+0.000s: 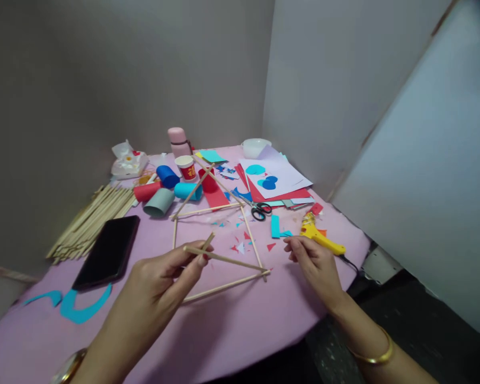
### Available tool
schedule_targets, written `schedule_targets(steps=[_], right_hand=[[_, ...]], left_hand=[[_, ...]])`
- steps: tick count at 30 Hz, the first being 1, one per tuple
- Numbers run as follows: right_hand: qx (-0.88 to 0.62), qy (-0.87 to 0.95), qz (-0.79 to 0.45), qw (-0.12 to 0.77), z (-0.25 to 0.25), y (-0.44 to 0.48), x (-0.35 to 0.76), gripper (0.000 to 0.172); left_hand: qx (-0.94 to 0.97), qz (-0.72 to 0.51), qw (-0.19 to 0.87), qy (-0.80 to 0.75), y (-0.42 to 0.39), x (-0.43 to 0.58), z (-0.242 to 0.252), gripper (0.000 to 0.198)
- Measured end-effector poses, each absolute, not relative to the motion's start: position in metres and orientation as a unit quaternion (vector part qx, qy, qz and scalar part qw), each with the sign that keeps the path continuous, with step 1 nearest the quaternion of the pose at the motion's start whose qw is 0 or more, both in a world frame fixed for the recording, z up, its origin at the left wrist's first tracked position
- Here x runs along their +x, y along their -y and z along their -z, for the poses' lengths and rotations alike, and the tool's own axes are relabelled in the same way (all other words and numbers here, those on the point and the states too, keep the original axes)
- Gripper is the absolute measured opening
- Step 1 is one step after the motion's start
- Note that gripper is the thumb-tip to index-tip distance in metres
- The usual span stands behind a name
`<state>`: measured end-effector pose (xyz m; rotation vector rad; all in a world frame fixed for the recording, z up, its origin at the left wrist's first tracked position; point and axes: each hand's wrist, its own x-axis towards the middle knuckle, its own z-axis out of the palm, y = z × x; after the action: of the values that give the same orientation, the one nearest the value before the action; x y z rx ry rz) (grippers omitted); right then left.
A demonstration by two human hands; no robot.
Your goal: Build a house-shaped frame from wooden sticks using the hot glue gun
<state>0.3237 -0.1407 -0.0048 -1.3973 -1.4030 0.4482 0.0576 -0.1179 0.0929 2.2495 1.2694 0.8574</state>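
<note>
My left hand [166, 272] pinches a thin wooden stick [224, 260] near its left end, above the pink table [232, 325]. The stick's far end meets the corner of a frame of glued wooden sticks [246, 229] that stands on the table. My right hand [310, 258] rests on the table with its fingers curled, just in front of a yellow glue gun [320, 237]; what its fingertips hold, if anything, I cannot make out.
A black phone [108, 252] and a bundle of wooden sticks [88, 221] lie at the left. Paper rolls [172, 189], a paper cup [186, 167], a pink bottle [178, 140], scissors [260, 209], coloured paper sheets [274, 178] and scraps crowd the back. Grey walls close in.
</note>
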Motion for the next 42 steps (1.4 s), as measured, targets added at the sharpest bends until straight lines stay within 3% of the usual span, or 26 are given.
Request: schedule_targets(steps=[11,42], right_hand=[[-0.628,0.486,-0.319,0.517,0.047,0.152,0.332,0.038],[-0.673,0.538,-0.274,0.428,0.048,0.159,0.339,0.036]], left_hand=[[0.807,-0.315,0.194,-0.46,0.116,0.055,-0.092,0.03],[0.807,-0.267,0.239,-0.469,0.122,0.059,-0.094,0.03]])
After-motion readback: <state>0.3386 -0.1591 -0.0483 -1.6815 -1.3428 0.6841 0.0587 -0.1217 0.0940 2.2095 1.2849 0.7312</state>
